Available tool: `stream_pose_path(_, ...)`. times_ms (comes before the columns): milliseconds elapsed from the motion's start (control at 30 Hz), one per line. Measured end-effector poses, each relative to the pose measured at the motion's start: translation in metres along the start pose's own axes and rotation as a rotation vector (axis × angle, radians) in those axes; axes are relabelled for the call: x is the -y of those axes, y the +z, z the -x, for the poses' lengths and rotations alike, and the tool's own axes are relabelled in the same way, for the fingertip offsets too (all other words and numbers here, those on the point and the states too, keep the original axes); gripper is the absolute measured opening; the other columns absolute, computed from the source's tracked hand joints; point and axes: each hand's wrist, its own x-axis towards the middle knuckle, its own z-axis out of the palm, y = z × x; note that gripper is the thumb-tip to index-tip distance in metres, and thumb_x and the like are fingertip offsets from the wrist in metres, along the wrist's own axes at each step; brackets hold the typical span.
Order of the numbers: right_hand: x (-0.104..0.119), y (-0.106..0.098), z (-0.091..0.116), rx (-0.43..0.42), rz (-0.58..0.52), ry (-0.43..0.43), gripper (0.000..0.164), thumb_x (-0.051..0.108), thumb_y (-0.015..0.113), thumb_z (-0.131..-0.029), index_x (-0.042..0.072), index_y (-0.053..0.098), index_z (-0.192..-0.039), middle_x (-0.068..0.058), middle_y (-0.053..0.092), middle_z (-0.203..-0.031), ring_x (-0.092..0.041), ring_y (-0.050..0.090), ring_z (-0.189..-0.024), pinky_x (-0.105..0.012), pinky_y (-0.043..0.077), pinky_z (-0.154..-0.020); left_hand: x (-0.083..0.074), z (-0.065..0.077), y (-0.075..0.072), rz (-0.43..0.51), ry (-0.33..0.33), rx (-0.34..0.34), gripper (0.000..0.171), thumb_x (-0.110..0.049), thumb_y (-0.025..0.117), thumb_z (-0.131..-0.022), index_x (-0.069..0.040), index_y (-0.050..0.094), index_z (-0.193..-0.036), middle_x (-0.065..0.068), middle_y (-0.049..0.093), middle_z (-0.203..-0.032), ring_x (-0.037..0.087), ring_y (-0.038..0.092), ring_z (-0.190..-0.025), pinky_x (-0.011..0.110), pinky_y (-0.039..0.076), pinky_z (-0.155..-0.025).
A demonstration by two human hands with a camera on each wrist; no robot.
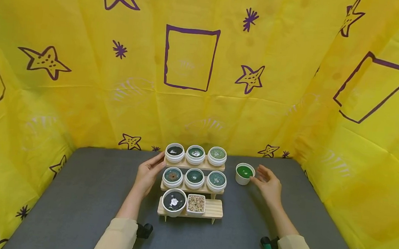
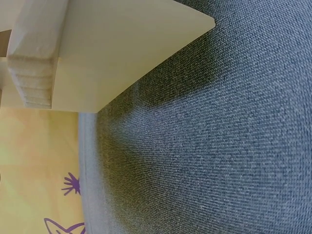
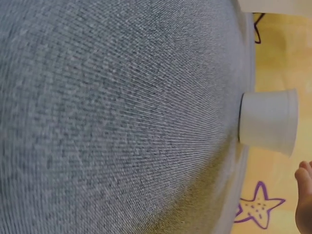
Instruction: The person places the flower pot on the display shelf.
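Note:
A three-tier wooden stand (image 1: 214, 209) holds several small white bowls of dark and green candle-like fill. At the top tier's left end, my left hand (image 1: 148, 172) reaches with fingers extended, fingertips right beside the back-left bowl (image 1: 174, 152). The stand's side panel (image 2: 126, 44) fills the upper left of the left wrist view, where that hand is hidden. Right of the stand, a white cup (image 1: 244, 174) with bright green fill stands upright on the table. My right hand (image 1: 268, 186) is just right of it, thumb and fingers spread. In the right wrist view a fingertip (image 3: 304, 183) shows apart from the cup (image 3: 268, 119).
On the lowest tier are a larger white bowl (image 1: 174, 202) with dark fill and a square white dish (image 1: 196, 204) of small beige bits. The grey cloth-covered table (image 1: 99, 195) meets yellow printed curtains (image 1: 186, 115) at the back and sides.

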Motion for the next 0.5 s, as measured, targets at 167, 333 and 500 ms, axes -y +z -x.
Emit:
stream_pose_path(167,-0.006,0.003,-0.004,0.028,0.03,0.05,0.07,0.01,0.079,-0.082,-0.002,0.047,-0.143,-0.025,0.052,-0.145,-0.038,0.051,-0.135,-0.035,0.045,-0.111,-0.001,0.001,0.001,0.0,0.003,-0.003,0.051,0.008,0.057,-0.093,0.014,0.042,-0.141,-0.022,0.069,-0.11,-0.007,0.062,-0.11,0.011,0.051,-0.098)
stream_pose_path(333,-0.01,0.006,-0.006,0.061,0.044,0.092,0.079,0.012,0.079,-0.082,-0.005,0.038,-0.147,-0.027,0.044,-0.15,-0.039,0.045,-0.14,-0.043,0.04,-0.117,-0.001,0.0,0.001,-0.001,-0.002,-0.004,0.05,0.008,0.056,-0.093,0.014,0.042,-0.141,-0.023,0.069,-0.11,-0.008,0.062,-0.11,0.011,0.051,-0.098)
stream_pose_path(500,-0.014,0.012,-0.008,0.084,0.075,0.118,0.083,0.012,0.079,-0.082,-0.007,0.034,-0.149,-0.028,0.041,-0.152,-0.04,0.043,-0.141,-0.044,0.04,-0.117,-0.002,0.0,0.001,-0.005,-0.009,-0.006,0.05,0.008,0.056,-0.094,0.013,0.041,-0.142,-0.025,0.069,-0.109,-0.009,0.061,-0.11,0.01,0.05,-0.098)
